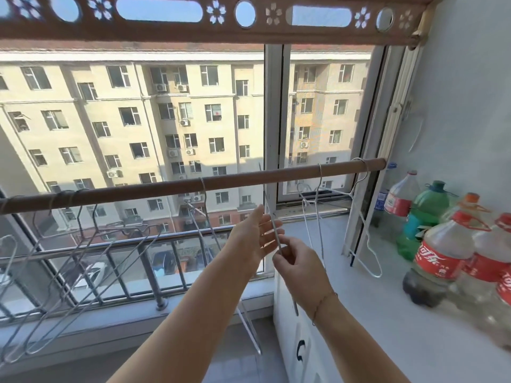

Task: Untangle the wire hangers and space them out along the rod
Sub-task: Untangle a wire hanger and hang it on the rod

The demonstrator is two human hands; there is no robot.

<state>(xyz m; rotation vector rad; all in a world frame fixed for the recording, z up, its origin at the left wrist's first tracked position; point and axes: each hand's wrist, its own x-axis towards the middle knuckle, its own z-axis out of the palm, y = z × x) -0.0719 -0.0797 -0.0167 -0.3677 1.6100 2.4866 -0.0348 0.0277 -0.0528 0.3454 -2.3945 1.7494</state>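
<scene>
A brown rod [154,186] runs across the window from left to right. Several grey wire hangers [83,250] hang bunched at its left end. One grey hanger [206,217] hangs near the middle. Two white hangers [312,214] hang close together right of centre, and another white hanger [365,239] hangs at the rod's right end. My right hand [296,261] pinches the thin wire of a grey hanger [276,233] below the rod. My left hand [257,236] is spread with straight fingers just behind that wire.
A white counter [387,313] fills the lower right, with several plastic bottles [434,261] standing along the wall. A metal railing [166,244] runs outside the window glass. A brown patterned valance [193,20] hangs overhead.
</scene>
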